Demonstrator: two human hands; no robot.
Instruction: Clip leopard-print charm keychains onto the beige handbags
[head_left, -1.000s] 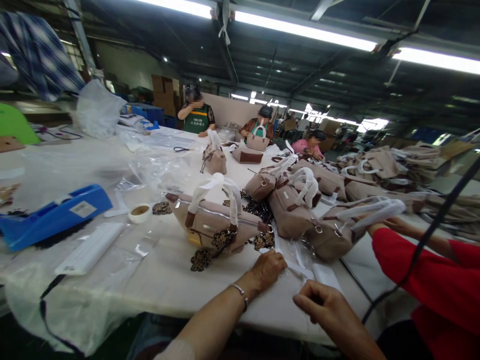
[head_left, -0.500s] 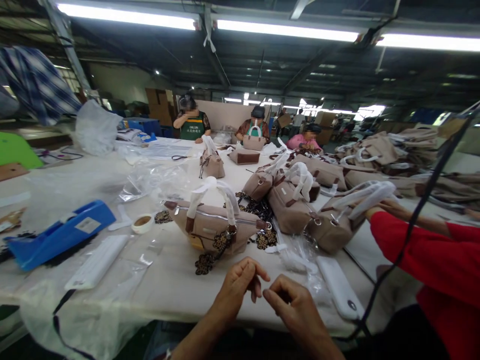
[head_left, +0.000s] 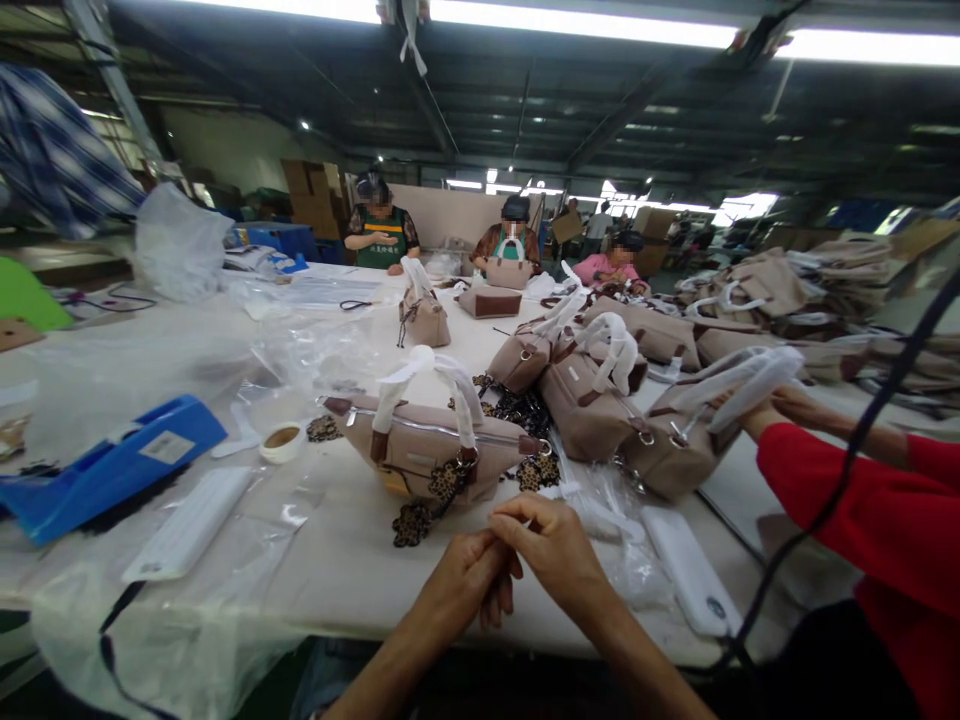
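Note:
My left hand (head_left: 474, 578) and my right hand (head_left: 553, 542) meet just above the near edge of the table. The right thumb and forefinger pinch together at the left hand's curled fingers; anything between them is hidden or too small to make out. Right behind my hands stands a beige handbag (head_left: 431, 450) with brown trim, a silver zip and two handles wrapped in white. From its ring hangs a leopard-print flower charm (head_left: 412, 524), which rests on the table. Neither hand touches the bag.
To the left lie a blue tape dispenser (head_left: 112, 465), a tape roll (head_left: 282, 442), a white power bank (head_left: 189, 524) and clear plastic film (head_left: 262, 560). More handbags (head_left: 589, 400) crowd the right, where a person's red sleeve (head_left: 832, 490) reaches in. A black cable (head_left: 855, 440) hangs there. Co-workers sit opposite.
My hands were slightly apart and have come together, the right moving up and left onto the left hand's fingers. The camera view has shifted slightly. The handbag stays put.

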